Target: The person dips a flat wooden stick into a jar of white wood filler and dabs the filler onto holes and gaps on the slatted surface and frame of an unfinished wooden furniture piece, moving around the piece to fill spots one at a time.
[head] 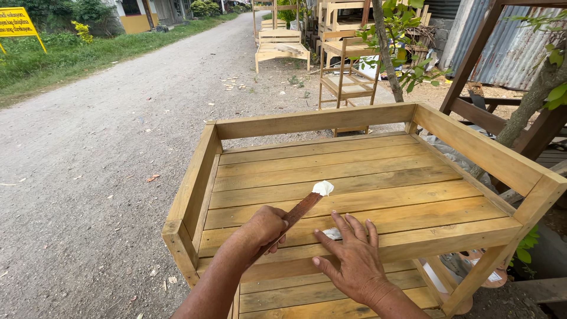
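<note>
The flat brown stick (300, 211) carries a lump of white filler (322, 188) on its far tip, and I keep that loaded end out ahead of my knuckles, low over the slats of the yellow-stained wooden bench (331, 177), so the paste sits close to the wood. A second small white dab (332, 234) lies on the slat right under my right fingertips; I judge I'm pressing it into the board, which is why that hand lies flat.

My left hand (264, 229) is closed around the near end of the stick, wrist bent down, forearm coming in from below left. My right hand (353, 260) is spread open, palm down, fingers splayed forward and gripping nothing. The two hands sit close side by side without touching.

Past my fingers the bench's raised back rail (313, 120) crosses; beyond it stand more unfinished wooden frames (348, 80) and a thin tree (387, 53), with a gravel road (118, 118) off to my left.
</note>
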Demonstrator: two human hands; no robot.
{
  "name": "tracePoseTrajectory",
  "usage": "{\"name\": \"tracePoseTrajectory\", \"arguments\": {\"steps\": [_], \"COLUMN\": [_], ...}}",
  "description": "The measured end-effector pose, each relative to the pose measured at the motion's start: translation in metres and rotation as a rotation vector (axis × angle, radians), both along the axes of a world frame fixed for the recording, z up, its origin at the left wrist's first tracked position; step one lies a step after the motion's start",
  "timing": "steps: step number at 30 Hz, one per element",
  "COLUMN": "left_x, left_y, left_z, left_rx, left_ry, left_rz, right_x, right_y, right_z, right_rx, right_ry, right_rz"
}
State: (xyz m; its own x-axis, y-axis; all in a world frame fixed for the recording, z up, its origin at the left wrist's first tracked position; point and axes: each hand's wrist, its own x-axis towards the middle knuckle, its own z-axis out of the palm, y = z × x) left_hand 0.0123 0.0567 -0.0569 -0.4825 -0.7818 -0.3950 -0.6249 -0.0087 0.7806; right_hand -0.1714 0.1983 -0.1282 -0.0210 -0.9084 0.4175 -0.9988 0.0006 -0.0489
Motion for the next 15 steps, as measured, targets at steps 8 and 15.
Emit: {"name": "tracePoseTrajectory", "arguments": {"steps": [8, 15], "left_x": [0.005, 0.008], "left_y": [0.006, 0.010], "left_z": [-0.001, -0.006], "left_rx": [-0.016, -0.011], "left_ry": [-0.025, -0.034], "left_rz": [-0.017, 0.002], "right_x": [-0.017, -0.019], "right_y": [0.015, 0.022], "right_z": [0.000, -0.011], "right_rx": [-0.125, -0.216], "right_ry": [0.024, -0.047], "right_rz": [-0.188, -0.083]}}
